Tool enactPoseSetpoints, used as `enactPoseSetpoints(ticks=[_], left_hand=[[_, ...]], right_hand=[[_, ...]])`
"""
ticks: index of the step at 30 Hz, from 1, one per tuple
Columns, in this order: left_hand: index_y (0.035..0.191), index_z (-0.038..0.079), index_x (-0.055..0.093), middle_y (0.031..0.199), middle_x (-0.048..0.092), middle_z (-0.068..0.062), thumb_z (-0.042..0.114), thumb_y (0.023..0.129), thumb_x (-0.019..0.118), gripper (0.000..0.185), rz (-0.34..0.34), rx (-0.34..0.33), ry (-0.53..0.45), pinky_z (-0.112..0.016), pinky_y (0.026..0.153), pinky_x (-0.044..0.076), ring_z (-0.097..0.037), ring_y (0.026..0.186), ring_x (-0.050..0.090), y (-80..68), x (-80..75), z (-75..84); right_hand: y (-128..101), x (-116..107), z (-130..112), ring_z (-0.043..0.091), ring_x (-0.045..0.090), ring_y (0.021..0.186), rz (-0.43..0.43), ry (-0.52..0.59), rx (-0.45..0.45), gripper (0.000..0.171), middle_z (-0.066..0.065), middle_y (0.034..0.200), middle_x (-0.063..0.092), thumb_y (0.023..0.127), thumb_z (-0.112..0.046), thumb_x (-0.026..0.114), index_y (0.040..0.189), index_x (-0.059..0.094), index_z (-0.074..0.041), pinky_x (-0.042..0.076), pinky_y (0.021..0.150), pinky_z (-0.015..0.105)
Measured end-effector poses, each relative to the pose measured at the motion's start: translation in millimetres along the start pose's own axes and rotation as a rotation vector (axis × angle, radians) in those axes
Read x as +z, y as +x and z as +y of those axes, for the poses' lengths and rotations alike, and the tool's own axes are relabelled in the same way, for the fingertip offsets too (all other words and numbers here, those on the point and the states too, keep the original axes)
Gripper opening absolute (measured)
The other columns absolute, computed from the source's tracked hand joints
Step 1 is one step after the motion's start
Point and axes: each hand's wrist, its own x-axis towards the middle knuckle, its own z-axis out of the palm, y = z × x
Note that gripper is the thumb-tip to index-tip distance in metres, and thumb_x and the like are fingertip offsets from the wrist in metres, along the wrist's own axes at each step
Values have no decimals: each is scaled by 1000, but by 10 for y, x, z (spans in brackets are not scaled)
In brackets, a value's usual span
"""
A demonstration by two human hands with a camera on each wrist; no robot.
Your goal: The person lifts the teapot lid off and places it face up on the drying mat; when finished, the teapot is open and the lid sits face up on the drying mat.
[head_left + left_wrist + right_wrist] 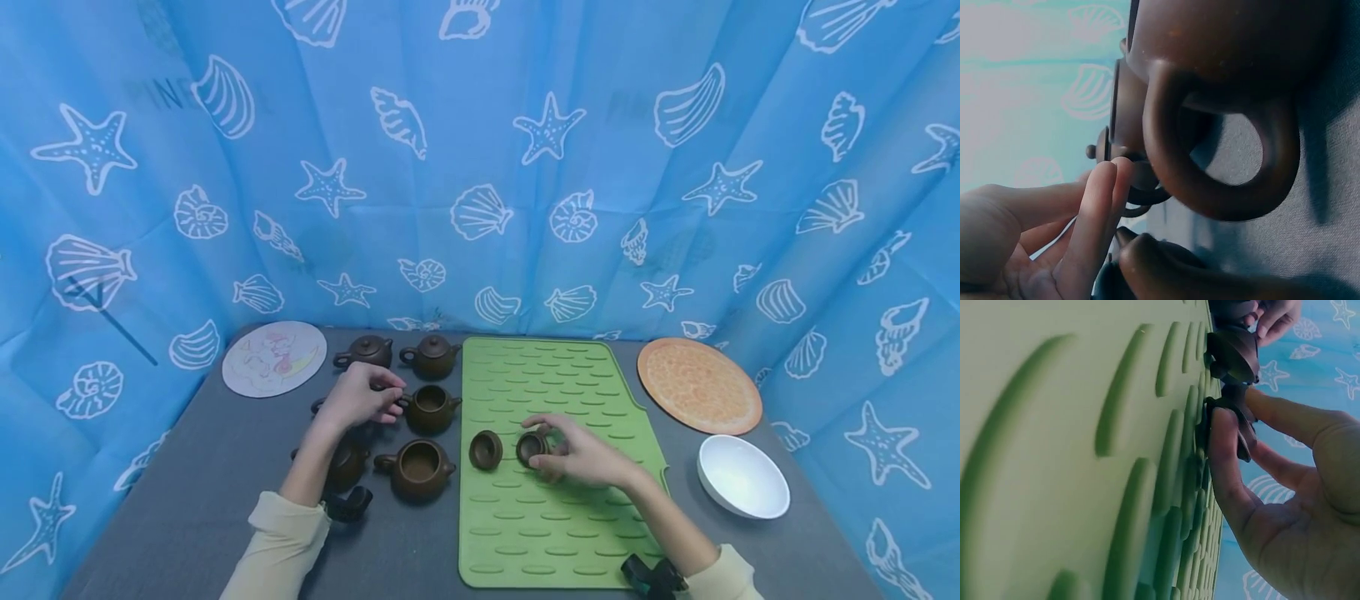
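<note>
My right hand (573,454) (1285,487) pinches a small brown teapot lid (531,447) (1246,434) between thumb and fingers, holding it on edge against the green ribbed mat (555,517) (1054,425). A second lid (486,450) (1235,355) lies on the mat just to its left. My left hand (360,398) (1091,212) curls over a brown teapot (321,407) in the middle row, fingertips and thumb closing on its lid, which the hand hides. Beside it stand two lidless teapots (430,408) (416,469). A teapot handle (1222,187) fills the left wrist view.
Two lidded teapots (365,352) (431,356) stand at the back, and another (345,462) sits half hidden under my left forearm. A pale printed round mat (274,358) lies back left, an orange one (699,385) back right, a white bowl (742,477) at right. Blue curtain surrounds the grey table (210,500).
</note>
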Motion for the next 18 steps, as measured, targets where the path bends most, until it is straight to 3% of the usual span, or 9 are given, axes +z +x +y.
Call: enactPoseSetpoints(ticks=[6, 10, 18], left_hand=[[128, -7, 72, 121, 72, -26, 4, 108, 64, 24, -16, 65, 17, -30, 75, 69, -20, 86, 82, 28, -83, 37], [126, -5, 73, 120, 72, -27, 4, 108, 64, 22, -18, 98, 44, -30, 74, 69, -20, 85, 81, 75, -149, 122], [120, -4, 76, 113, 76, -27, 7, 107, 66, 19, -30, 153, 93, -30, 75, 69, -19, 83, 78, 179, -205, 300]], right_hand=[[39, -37, -65, 27, 70, 60, 93, -40, -43, 60, 40, 141, 48, 104, -15, 73, 153, 47, 6, 62, 54, 39], [146, -80, -161, 25, 63, 54, 178, -33, -70, 51, 42, 141, 51, 104, -13, 73, 148, 53, 5, 59, 52, 39], [461, -117, -418, 30, 70, 69, 258, -4, -67, 36, 34, 132, 62, 105, -13, 71, 138, 64, -2, 61, 58, 42]])
